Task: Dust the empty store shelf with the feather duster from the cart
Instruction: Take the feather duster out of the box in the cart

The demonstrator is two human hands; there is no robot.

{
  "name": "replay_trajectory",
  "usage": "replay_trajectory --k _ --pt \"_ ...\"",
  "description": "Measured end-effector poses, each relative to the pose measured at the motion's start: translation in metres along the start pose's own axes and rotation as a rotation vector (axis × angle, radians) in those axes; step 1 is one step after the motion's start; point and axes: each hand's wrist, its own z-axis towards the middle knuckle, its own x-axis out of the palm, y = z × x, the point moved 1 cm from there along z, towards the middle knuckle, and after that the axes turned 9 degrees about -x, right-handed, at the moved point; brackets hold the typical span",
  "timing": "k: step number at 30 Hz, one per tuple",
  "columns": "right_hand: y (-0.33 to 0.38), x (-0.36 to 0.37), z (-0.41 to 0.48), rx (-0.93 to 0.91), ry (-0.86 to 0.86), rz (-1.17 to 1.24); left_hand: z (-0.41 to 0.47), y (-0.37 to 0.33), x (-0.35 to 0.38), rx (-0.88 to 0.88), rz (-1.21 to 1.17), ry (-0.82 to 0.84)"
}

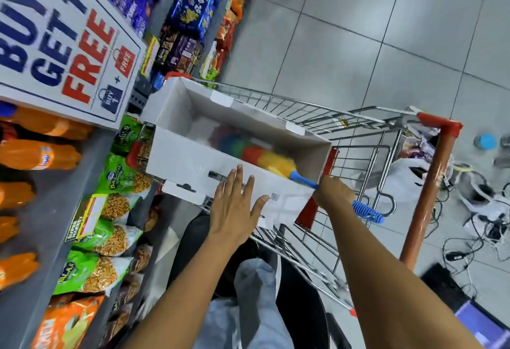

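I see the feather duster lying inside the white cardboard box, which sits in the wire shopping cart. My right hand is closed around the duster's blue handle at the box's near right corner; the ribbed handle end projects behind the wrist. My left hand is flat, fingers spread, palm resting against the box's near wall and holding nothing. Stocked shelves stand to the left
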Motion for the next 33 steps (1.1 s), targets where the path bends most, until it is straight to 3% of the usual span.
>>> replay_trajectory --k 6,18,27,33 --pt "0.036 -0.033 -0.026 -0.111 -0.076 -0.101 -0.011 0.012 -0.037 -0.017 -0.023 -0.039" --pt "0.096 -0.143 -0.109 -0.339 -0.338 -0.544 -0.052 0.041 -0.167 -0.042 -0.030 -0.238" --pt "0.128 -0.267 -0.234 -0.588 -0.584 -0.944 -0.123 0.052 -0.266 -0.055 -0.108 -0.366" --pt "0.157 -0.342 -0.342 -0.876 -0.827 -1.298 -0.182 0.061 -0.349 -0.025 -0.101 -0.566"
